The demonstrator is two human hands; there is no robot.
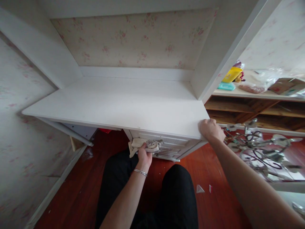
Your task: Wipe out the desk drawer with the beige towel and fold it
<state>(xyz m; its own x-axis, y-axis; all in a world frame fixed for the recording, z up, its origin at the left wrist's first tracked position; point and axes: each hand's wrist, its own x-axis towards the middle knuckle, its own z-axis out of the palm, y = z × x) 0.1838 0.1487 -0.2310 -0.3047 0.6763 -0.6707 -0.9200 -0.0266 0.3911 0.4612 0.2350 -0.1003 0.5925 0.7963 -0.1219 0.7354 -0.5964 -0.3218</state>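
A folded cream cloth (138, 143) with a dark pattern is in my left hand (144, 158), which is closed round it in front of the desk's drawer fronts (172, 144). A bracelet circles that wrist. My right hand (211, 129) grips the right front corner of the white desk (133, 105), its fingers bent over the edge. The undersides of those fingers are hidden. The desk top runs back to a low upright board, with a flowered panel behind it.
Right of the desk lies a chandelier (264, 149) with curled arms. Behind it, a wooden shelf unit (228, 105) carries a yellow item (232, 74), plastic bags and a cardboard box (287, 86). Small scraps (200, 189) lie on the red wooden floor (209, 210).
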